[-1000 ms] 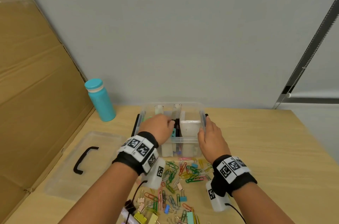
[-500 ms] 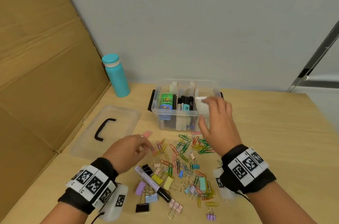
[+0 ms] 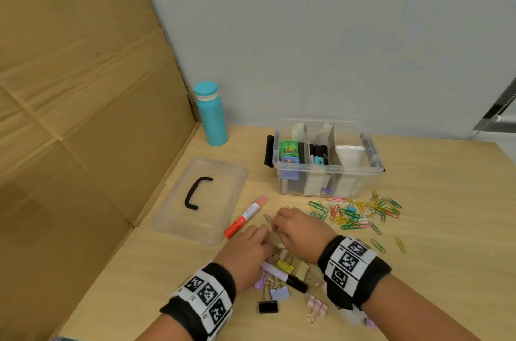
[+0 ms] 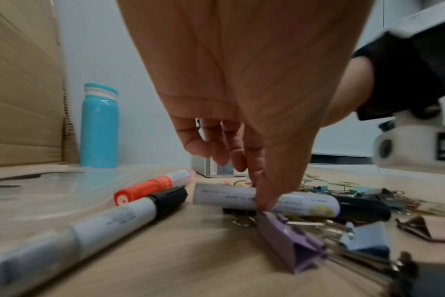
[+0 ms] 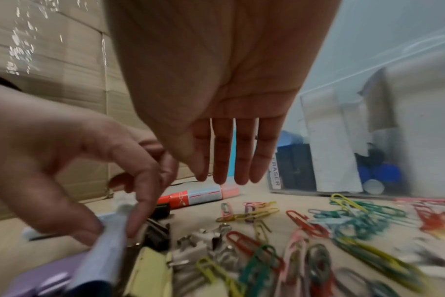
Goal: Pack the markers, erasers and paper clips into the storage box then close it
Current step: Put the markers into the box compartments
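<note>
The light, stiff, smooth purple marker was pinched mid-barrel by the left hand; the right hand was spread, empty.

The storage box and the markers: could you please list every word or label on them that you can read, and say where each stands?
"ERASER" (first letter cut off): on a white eraser standing inside the storage box.
Purple-barrelled marker: small print, too blurred to read.
Orange marker: markings unreadable.
Light blue marker in the box: dark lettering, too small.
</note>
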{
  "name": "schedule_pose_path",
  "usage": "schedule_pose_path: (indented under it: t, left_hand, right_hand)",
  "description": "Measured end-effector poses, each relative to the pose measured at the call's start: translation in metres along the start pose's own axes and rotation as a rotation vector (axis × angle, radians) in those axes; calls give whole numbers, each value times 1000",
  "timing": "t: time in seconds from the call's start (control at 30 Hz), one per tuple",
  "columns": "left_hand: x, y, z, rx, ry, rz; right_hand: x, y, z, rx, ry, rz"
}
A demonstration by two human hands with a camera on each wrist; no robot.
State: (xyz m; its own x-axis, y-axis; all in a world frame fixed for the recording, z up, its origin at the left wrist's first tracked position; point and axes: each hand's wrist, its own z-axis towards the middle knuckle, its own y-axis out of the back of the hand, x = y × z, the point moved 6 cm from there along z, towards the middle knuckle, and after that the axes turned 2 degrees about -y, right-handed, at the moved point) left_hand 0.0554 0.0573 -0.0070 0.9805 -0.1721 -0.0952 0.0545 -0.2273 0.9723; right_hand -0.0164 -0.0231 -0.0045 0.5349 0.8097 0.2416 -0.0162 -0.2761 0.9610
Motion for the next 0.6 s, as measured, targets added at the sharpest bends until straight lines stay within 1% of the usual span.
schedule_pose_path:
  t: [0.07, 0.13, 0.23, 0.3, 0.37, 0.43, 0.6]
  left_hand:
    - [12, 4, -11, -37, 32, 13]
    - [29, 14, -26, -88, 79, -3]
    - [59, 33, -50, -160, 153, -65]
    - [78, 38, -63, -179, 216, -129]
    - [92, 32, -70, -174, 286, -236]
    - [98, 20, -72, -162, 335, -341]
    - [93, -12, -65, -93, 338, -390]
  right_hand:
    - [1, 3, 22, -29, 9, -25]
    - [2, 3, 45, -24, 15, -57]
    - [3, -1, 72, 39, 23, -117]
    - [3, -8, 84, 95, 7, -154]
    - [3, -14, 90, 126, -30, -197]
    - [1, -16, 95, 112, -74, -234]
    - [-6, -10, 92, 63, -140, -265]
